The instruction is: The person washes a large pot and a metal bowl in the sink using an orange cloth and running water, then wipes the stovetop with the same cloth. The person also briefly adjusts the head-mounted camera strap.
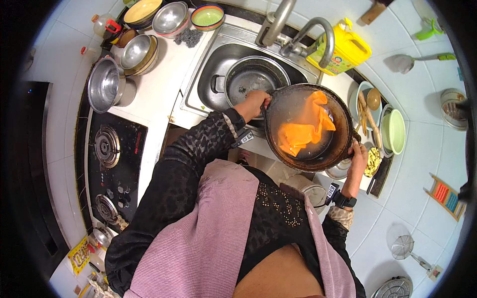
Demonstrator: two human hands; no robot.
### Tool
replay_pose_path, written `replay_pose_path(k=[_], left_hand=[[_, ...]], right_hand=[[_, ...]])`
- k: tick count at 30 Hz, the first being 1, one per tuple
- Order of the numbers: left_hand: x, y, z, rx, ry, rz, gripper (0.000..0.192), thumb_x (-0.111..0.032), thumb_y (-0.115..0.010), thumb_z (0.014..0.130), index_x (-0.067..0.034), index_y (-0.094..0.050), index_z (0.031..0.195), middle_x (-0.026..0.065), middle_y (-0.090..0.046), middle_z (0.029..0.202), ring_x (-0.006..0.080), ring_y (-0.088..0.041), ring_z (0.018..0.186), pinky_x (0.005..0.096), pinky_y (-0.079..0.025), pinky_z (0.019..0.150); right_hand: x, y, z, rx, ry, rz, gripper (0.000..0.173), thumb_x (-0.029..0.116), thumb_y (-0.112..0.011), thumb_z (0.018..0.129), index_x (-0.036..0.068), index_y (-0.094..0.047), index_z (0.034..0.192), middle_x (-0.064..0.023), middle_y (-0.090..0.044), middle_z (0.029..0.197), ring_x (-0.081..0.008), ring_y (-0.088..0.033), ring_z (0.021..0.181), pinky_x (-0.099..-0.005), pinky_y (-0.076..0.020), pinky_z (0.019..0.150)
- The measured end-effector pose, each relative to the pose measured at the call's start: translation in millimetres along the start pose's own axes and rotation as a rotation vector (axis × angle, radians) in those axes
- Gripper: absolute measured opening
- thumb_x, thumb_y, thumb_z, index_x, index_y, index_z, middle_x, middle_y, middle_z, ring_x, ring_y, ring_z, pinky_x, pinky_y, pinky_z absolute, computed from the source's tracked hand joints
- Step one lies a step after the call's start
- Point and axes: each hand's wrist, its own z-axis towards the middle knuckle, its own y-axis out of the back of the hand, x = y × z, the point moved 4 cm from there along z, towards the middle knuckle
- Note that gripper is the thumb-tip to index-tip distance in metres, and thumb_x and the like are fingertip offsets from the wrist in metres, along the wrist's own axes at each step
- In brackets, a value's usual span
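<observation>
My left hand grips one handle of a large dark wok, and my right hand grips the opposite handle. Murky water and a folded orange cloth lie inside the wok, which is held over the sink's front edge and the counter to its right. Behind my left hand, a dark round pot with side handles sits in the stainless steel sink. The wok partly covers that pot's right side.
Two curved metal faucets reach over the sink. A yellow plastic jug stands behind it. Metal bowls line the left counter beside a black gas hob. At the right are a green bowl and a wooden rolling pin.
</observation>
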Motion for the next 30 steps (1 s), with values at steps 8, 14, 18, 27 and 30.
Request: replay_pose_path(k=[8, 14, 18, 27, 30], left_hand=[[-4, 27, 18, 0.102, 0.070, -0.266, 0.017, -0.017, -0.052, 0.091, -0.001, -0.059, 0.094, 0.0087, -0.062, 0.084, 0.0207, -0.061, 0.064, 0.0330, -0.050, 0.051], [-2, 48, 17, 0.059, 0.223, -0.270, 0.038, -0.035, -0.042, 0.098, -0.003, -0.049, 0.119, 0.0117, -0.061, 0.102, 0.0218, -0.064, 0.082, 0.0376, -0.056, 0.061], [-1, 48, 5, 0.169, 0.268, -0.164, 0.048, -0.046, -0.039, 0.099, -0.009, -0.045, 0.129, 0.0095, -0.059, 0.117, 0.0248, -0.062, 0.102, 0.0421, -0.053, 0.083], [0, 63, -6, 0.221, 0.278, -0.211, 0.068, -0.066, -0.036, 0.092, -0.016, -0.044, 0.137, 0.0065, -0.059, 0.128, 0.0251, -0.059, 0.115, 0.0460, -0.045, 0.098], [13, 78, 7, 0.199, 0.334, -0.123, 0.059, -0.059, -0.033, 0.097, -0.015, -0.048, 0.132, 0.0036, -0.061, 0.107, 0.0203, -0.058, 0.105, 0.0474, -0.041, 0.101]], right_hand=[[53, -44, -6, 0.035, -0.120, -0.019, 0.027, 0.028, -0.056, 0.092, 0.003, -0.065, 0.096, 0.0000, -0.056, 0.069, -0.0086, -0.050, 0.063, -0.0217, -0.0356, 0.053], [82, -80, -7, 0.123, -0.208, -0.013, 0.037, 0.035, -0.052, 0.094, 0.001, -0.062, 0.105, -0.0023, -0.059, 0.074, -0.0097, -0.051, 0.062, -0.0225, -0.0377, 0.054], [112, -111, -4, 0.193, -0.254, 0.049, 0.036, 0.035, -0.055, 0.094, 0.003, -0.060, 0.110, 0.0000, -0.058, 0.075, -0.0077, -0.050, 0.063, -0.0218, -0.0417, 0.056], [168, -205, 5, 0.450, 0.043, -0.077, 0.055, 0.015, -0.060, 0.088, 0.001, -0.042, 0.138, -0.0087, -0.065, 0.093, -0.0112, -0.055, 0.076, -0.0226, -0.0421, 0.068], [167, -203, 1, 0.394, 0.009, -0.137, 0.053, 0.015, -0.062, 0.088, 0.003, -0.045, 0.137, -0.0060, -0.065, 0.088, -0.0102, -0.055, 0.077, -0.0218, -0.0410, 0.069]])
